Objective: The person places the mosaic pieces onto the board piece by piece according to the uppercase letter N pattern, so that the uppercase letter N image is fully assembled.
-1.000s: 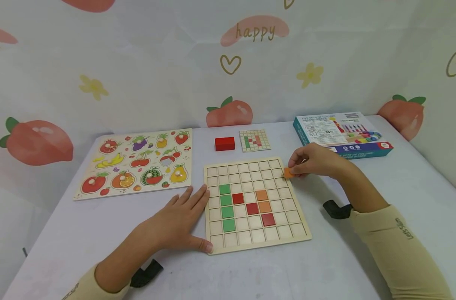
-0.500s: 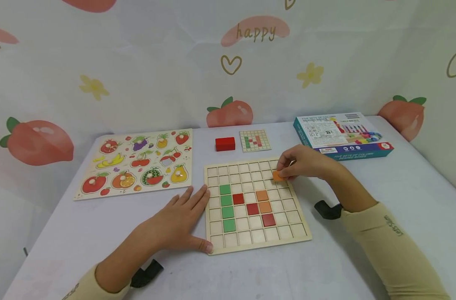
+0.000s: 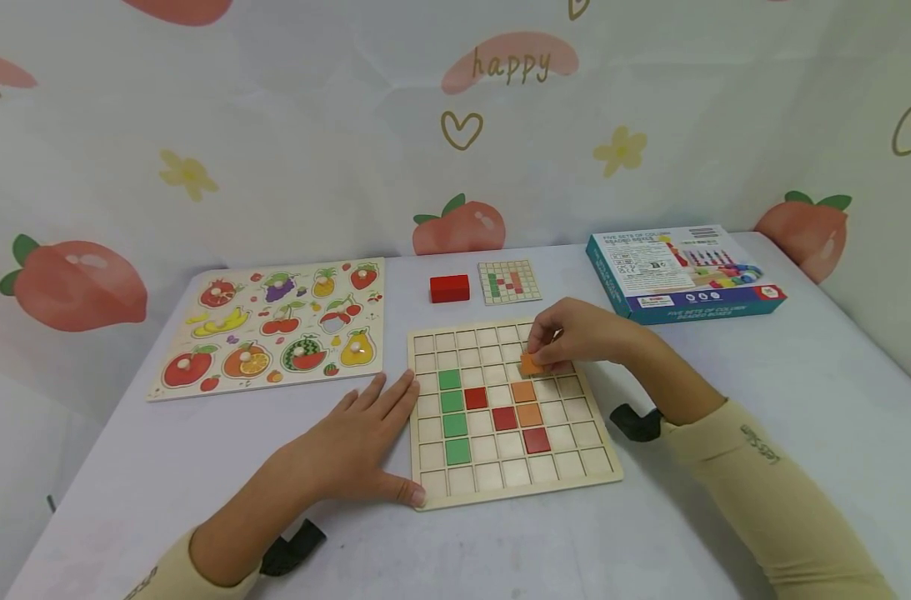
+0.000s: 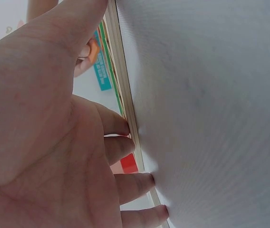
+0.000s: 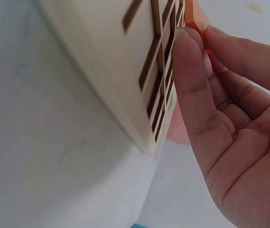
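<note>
My right hand (image 3: pixel 584 333) pinches an orange square tile (image 3: pixel 530 365) between thumb and fingers, close over the wooden grid board (image 3: pixel 473 483). The held tile sits just above a column of two orange tiles (image 3: pixel 528 414) in the head view. In the right wrist view the orange tile (image 5: pixel 195 21) shows at the fingertips. On the board lie a column of green tiles (image 3: pixel 453 425) and three red tiles (image 3: pixel 504 417) on a diagonal. My left hand (image 3: pixel 353 442) rests with fingers spread, fingertips and thumb at the board's left edge.
A small pattern card (image 3: pixel 509 282) and a red block (image 3: pixel 449 288) lie behind the board. At back right is a flat toy box (image 3: pixel 683 271). A fruit puzzle board (image 3: pixel 275 325) lies at the left. Behind the table hangs a printed cloth (image 3: pixel 312 125).
My right hand has moved leftward over the board with the orange tile, from beyond its right edge to above the orange column. The left hand has stayed in place.
</note>
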Tool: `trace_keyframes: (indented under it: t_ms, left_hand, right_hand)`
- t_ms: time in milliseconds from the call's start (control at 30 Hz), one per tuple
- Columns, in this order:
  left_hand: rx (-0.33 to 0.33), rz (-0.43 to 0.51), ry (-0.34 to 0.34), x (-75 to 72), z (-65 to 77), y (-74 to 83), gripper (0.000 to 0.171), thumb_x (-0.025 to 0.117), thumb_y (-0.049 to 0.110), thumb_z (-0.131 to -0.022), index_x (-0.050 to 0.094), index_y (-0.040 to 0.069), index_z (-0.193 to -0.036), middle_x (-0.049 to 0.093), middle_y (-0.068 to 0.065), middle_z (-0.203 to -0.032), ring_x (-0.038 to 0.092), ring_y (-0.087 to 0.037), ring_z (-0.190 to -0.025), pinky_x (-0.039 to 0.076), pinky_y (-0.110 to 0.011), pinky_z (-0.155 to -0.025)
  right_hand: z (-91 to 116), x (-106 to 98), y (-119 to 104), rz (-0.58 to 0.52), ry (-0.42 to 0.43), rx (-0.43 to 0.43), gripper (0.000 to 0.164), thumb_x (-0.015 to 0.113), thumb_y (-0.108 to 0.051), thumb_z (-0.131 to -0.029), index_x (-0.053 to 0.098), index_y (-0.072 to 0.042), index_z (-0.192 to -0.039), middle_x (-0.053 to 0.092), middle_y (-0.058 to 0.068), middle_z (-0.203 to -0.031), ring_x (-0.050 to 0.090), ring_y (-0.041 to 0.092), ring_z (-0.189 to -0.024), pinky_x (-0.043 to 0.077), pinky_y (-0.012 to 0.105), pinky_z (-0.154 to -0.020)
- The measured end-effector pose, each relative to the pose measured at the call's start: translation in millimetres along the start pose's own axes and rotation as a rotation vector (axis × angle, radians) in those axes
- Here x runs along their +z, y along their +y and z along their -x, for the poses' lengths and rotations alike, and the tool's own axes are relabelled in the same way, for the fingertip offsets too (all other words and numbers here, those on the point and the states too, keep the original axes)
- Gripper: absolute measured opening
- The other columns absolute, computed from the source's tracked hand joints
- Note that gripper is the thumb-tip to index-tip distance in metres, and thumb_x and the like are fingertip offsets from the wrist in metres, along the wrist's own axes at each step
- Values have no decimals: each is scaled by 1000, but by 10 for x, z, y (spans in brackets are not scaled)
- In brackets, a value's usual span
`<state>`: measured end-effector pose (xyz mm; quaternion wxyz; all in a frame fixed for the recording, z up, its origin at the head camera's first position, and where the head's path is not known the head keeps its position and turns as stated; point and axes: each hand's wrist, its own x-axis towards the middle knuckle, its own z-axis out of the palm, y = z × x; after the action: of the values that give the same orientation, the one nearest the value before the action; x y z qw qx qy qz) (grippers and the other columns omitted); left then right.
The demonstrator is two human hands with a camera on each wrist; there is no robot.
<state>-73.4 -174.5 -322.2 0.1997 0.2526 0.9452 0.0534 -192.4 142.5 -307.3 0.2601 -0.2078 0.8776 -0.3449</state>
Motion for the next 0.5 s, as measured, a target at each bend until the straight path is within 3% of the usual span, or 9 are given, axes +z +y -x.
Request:
trace_keyframes:
  t_ms: [500]
  left_hand:
    - [3, -2, 0, -4, -3, -1, 128, 63, 85, -69, 18, 7, -161, 10, -8, -168, 7, -41, -151, 18, -63, -115]
  right_hand:
    - [-126, 131, -107, 69, -31, -1, 4, 73, -6, -91, 72, -4, -87, 65, 3, -79, 59, 18, -73, 55, 30, -67]
